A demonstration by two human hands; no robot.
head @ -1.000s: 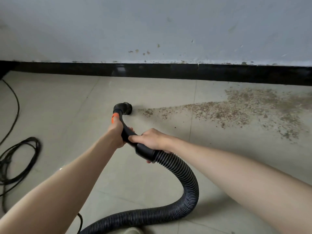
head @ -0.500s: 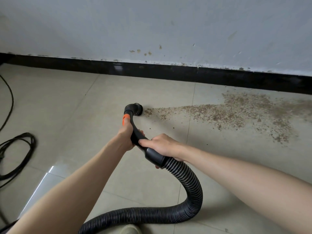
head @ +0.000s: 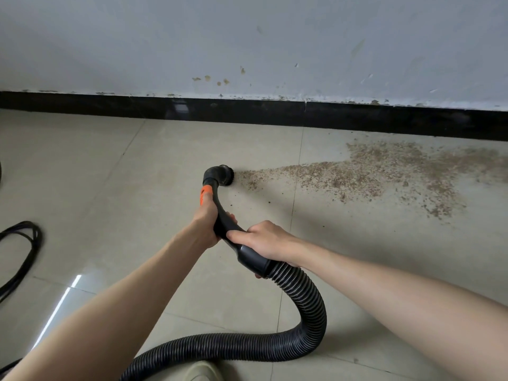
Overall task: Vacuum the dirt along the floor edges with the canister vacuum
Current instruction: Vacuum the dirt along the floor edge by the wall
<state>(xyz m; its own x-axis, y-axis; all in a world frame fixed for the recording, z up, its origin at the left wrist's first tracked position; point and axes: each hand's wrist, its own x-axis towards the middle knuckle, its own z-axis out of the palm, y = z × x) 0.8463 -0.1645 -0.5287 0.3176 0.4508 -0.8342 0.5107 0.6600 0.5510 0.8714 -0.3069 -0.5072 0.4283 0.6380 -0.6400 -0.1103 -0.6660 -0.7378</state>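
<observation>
Black hose handle in both hands' grip, left hand ahead of right hand.

A single head-worn, wide-angle view looks forward and steeply down from above and behind both grips, close to the forearms. It faces the floor and, beyond the grips, the wall with its skirting.
</observation>
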